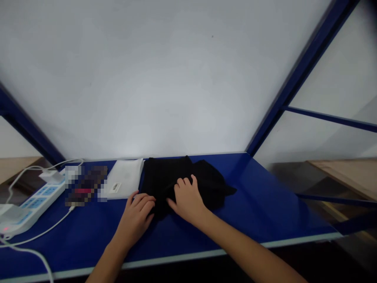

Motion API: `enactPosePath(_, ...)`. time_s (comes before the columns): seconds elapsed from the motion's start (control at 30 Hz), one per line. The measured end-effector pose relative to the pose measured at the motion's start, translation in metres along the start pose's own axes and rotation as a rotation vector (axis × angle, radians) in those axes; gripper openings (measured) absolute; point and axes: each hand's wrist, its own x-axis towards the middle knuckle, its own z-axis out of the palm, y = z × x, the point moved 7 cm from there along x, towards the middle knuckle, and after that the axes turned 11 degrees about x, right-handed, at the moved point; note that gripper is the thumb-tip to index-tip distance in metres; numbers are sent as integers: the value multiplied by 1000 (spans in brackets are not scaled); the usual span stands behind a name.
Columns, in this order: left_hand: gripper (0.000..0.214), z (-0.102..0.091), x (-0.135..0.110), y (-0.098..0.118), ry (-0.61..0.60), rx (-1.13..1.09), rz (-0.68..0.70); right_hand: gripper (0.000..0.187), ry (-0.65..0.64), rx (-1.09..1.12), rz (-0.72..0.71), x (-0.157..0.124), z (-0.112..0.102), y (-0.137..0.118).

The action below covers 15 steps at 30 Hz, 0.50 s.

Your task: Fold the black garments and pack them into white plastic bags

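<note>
Resting flat on black cloth (165,175): right hand (187,200), grip apart; left hand (138,214) curls at cloth's near edge (grip clamped or not, cannot tell).

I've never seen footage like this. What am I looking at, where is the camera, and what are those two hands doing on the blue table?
There is no machine here: these are a person's two bare hands, filmed by a single camera worn on the head and looking forward and down. That is why the arms enter from the bottom edge. The left hand and the right hand both rest on a crumpled black cloth on the blue table. The right hand lies flat on top. The left hand's fingers curl at the cloth's near left edge; whether they pinch it is unclear. Beside the cloth lies a flat white packet, and further left a power strip.
</note>
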Motion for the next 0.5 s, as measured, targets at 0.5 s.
enactPosePath(0.5, 24, -5, -5, 1, 32, 11, -28, 26, 149, -58, -34, -9, -13, 7)
